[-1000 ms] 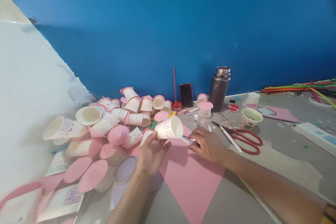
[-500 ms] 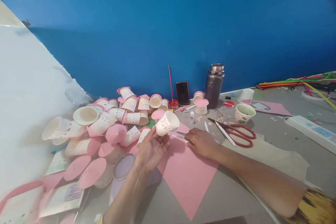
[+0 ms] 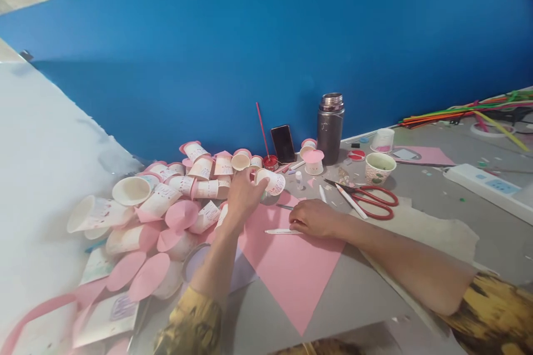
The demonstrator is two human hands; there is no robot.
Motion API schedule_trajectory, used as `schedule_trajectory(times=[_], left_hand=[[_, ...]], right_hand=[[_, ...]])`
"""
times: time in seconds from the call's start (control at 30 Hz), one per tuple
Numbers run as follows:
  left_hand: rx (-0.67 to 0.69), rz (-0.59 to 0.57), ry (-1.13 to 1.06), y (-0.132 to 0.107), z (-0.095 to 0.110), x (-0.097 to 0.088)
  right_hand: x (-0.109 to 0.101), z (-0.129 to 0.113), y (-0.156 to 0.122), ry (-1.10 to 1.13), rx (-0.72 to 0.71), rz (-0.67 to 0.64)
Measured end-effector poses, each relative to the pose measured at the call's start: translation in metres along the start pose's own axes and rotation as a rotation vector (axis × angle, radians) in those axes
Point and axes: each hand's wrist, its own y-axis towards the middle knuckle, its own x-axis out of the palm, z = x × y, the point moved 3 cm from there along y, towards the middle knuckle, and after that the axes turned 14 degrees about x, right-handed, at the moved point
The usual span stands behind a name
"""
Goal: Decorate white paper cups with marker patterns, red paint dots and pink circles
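gripping the paper cup (image 3: 271,182) at the cup pile (image 3: 166,199) edge, left hand (image 3: 244,195) fingers curl round it; a nudge could topple neighbours. right hand (image 3: 316,217) lies on pink paper (image 3: 291,277) touching a white pen (image 3: 280,231), grip unclear.

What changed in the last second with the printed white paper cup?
The left hand carried the printed white paper cup forward, away from the body, to the pile of cups. The right hand stayed on the pink paper sheet; red scissors unmoved.
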Motion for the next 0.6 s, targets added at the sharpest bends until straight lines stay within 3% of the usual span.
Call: schedule_trajectory(times=[0.23, 0.37, 0.47, 0.6], left_hand=[[0.065, -0.093, 0.173, 0.024, 0.007, 0.036], [0.103, -0.13, 0.175, 0.037, 0.008, 0.047], [0.142, -0.077, 0.132, 0.04, 0.011, 0.039], [0.155, 0.048, 0.059, 0.022, 0.016, 0.008]], right_hand=[[-0.007, 0.0, -0.001, -0.039, 0.011, -0.008], [-0.009, 0.002, -0.001, -0.052, 0.028, -0.009], [-0.01, 0.003, 0.0, -0.056, 0.037, 0.0], [-0.011, 0.004, 0.0, -0.046, 0.06, 0.027]])
